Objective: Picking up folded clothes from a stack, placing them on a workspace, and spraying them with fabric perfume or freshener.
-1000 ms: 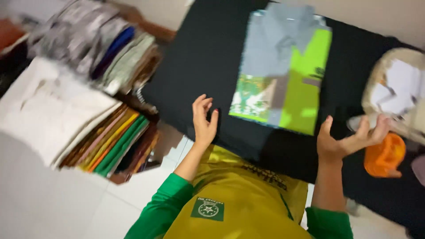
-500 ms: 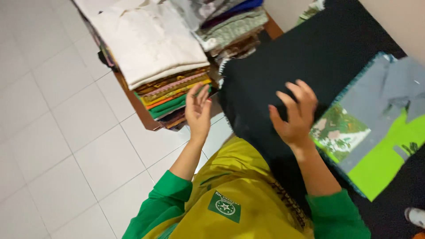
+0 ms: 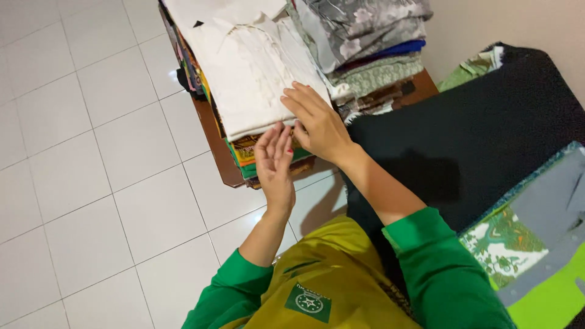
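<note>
- Since the earlier frame both hands have travelled from the edge of the black cloth to the stack of folded clothes; the right hand (image 3: 317, 125), then above the dark surface, now lies on top of the stack, and the left hand (image 3: 275, 159) has closed in on the stack's front edge.
- Right hand: palm down, fingers spread flat, resting on the near corner of the white folded shirt (image 3: 247, 67). Its grip is open; it presses on the fabric and encloses nothing.
- Left hand: just below and beside the right hand, fingers straight and together, tips at the front edge of the stack where the white shirt meets the coloured layers. Its grip is open; whether the fingertips have entered between the layers cannot be told.
- Stack of folded clothes (image 3: 256, 152): green, yellow and orange folds directly beneath both hands, carried on a low brown wooden table (image 3: 220, 159).
- Second pile (image 3: 372, 42): grey patterned, blue and pale green fabrics, beyond the right hand, touching the first stack.
- Black cloth (image 3: 481, 128): behind the right wrist and forearm, well apart from the fingers.
- Grey and lime-green folded shirt (image 3: 542, 244): lies on the black cloth, beside the right elbow.
- White tiled floor (image 3: 91, 183): on the far side of the left hand.
</note>
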